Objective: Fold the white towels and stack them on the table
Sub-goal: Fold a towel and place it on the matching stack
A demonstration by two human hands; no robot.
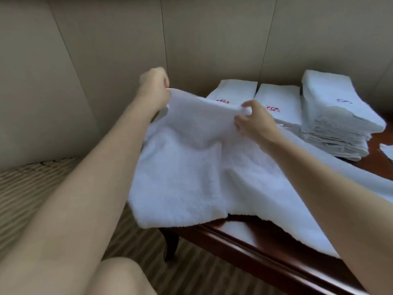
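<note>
While both hands (pixel 154 86) (pixel 254 122) pinch one towel (pixel 191 167): seemingly three folded stacks (pixel 333 111) behind.

two hands are seen: the left hand (pixel 154 86) and the right hand (pixel 254 121). one unfolded white towel (pixel 191 167) is counted, spread over the near part of one desk (pixel 244 248). three lots of folded towels are counted at the far side: two low ones with red marks, the left (pixel 232 90) and the middle (pixel 278 99), and one tall stack (pixel 333 116) with a blue mark at the right. one scrap of white cloth (pixel 387 151) is cut off at the right edge.
</note>
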